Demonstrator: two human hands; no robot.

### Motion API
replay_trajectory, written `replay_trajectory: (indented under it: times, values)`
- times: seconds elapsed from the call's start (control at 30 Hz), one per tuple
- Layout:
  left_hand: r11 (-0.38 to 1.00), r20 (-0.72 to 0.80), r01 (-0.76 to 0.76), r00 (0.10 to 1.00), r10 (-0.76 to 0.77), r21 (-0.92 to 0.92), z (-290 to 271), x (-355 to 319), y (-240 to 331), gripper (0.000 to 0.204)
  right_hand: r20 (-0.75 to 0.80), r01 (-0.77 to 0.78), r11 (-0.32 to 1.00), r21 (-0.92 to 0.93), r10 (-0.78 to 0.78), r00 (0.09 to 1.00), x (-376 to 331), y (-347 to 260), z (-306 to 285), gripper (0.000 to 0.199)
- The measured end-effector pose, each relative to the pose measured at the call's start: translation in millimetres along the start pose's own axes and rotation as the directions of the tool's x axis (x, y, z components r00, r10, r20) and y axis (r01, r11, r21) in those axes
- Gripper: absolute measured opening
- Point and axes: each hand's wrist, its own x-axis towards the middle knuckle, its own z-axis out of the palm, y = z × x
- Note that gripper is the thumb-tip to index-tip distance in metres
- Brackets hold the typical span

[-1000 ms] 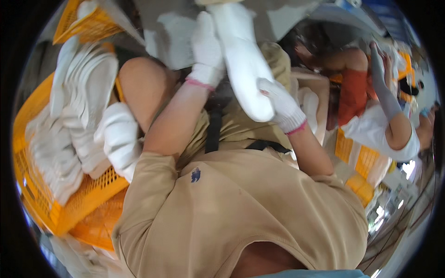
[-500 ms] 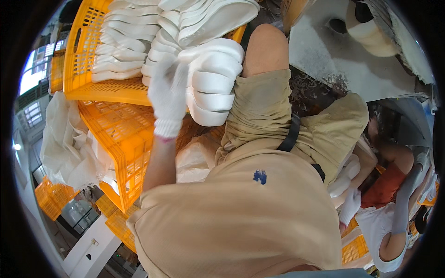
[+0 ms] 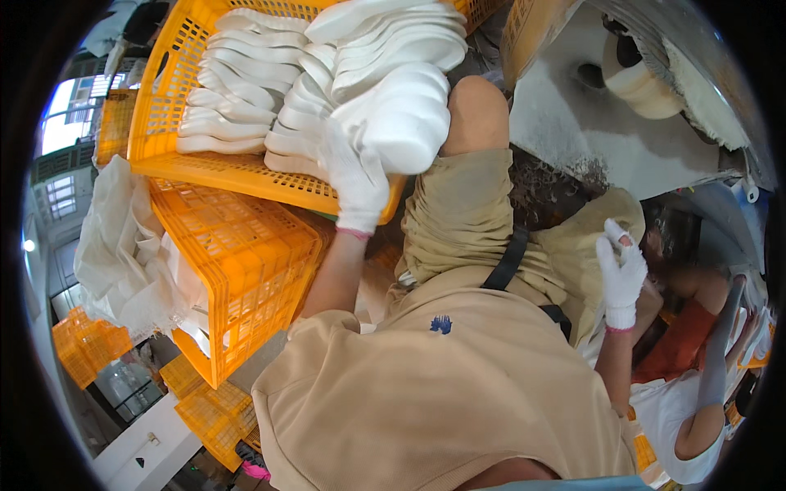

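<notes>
White foam shoe soles lie stacked in rows in an orange plastic crate at the upper left. A thick bunch of white soles rests at the crate's near right corner, against my left knee. My left hand, in a white knit glove, is beside this bunch. Its fingers stretch along the soles and its thumb stands apart; some fingertips are hard to see. My right hand, gloved alike, is raised over my right thigh with fingers apart and nothing visible in it.
Under the full crate stands another orange crate with a whitish plastic sheet hanging over its side. A pale machine panel with a white roller rises at the upper right. Another person in a white shirt sits close at the right.
The bunch of soles has moved from beside my knee up to the crate. My left hand has shifted right beside it. My right hand has come up into clear view.
</notes>
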Motion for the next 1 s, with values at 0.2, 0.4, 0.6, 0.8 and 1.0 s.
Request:
replay_trajectory:
  times: [0.2, 0.4, 0.6, 0.8, 1.0]
  values:
    - [0.985, 0.132, -0.065, 0.987, 0.086, -0.158, 0.9, -6.5, 27.3, 0.095, 0.003, -0.092, 0.991, 0.099, 0.093, 0.996, -24.0, 1.2, 41.4, 0.03]
    - [0.962, 0.226, 0.176, 0.948, -0.223, 0.208, 3.5, 18.1, 27.3, 0.073, 0.149, 0.025, 0.99, 0.136, -0.046, 0.988, -26.9, -10.2, 66.4, 0.029]
    - [0.991, 0.412, -0.108, 0.909, 0.066, 0.079, -33.7, 30.2, 12.9, 0.062, 0.099, -0.012, 0.994, 0.104, 0.002, 0.995, -8.2, -22.1, 45.8, 0.029]
    - [0.098, 0.485, 0.552, 0.793, -0.368, -0.828, -101.8, 53.9, 34.2, 0.041, -0.027, -0.12, 0.982, 0.146, 0.125, 0.992, -21.9, -67.6, 35.7, 0.03]
    - [-0.737, 0.862, 0.631, 0.488, 0.133, -0.243, 23.5, 11.1, 194.8, 0.039, 0.263, -0.393, 0.377, 0.839, 0.353, 0.898, -46.8, -74.5, 1.1, 0.033]
